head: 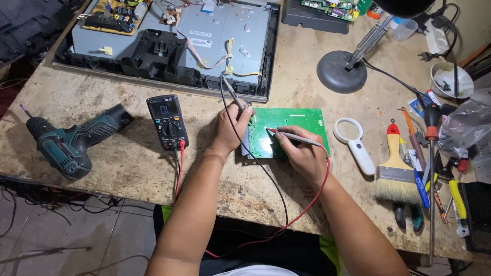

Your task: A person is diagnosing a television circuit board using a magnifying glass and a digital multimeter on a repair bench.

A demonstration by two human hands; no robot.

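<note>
A green circuit board [296,122] lies flat on the worn wooden bench [128,168]. My left hand [230,128] grips a grey probe with a black lead [233,94], its tip down at the board's left edge. My right hand [302,153] holds a probe with a red lead [296,137], tip touching the board near its left middle. Both leads run under my arms to a black multimeter [167,121] lying left of the board, its screen lit.
A teal cordless drill [71,143] lies at far left. An opened flat device chassis [174,41] fills the back. A desk lamp base [341,71], magnifying glass [354,143], paintbrush [396,168], screwdrivers [432,153] and pliers crowd the right side.
</note>
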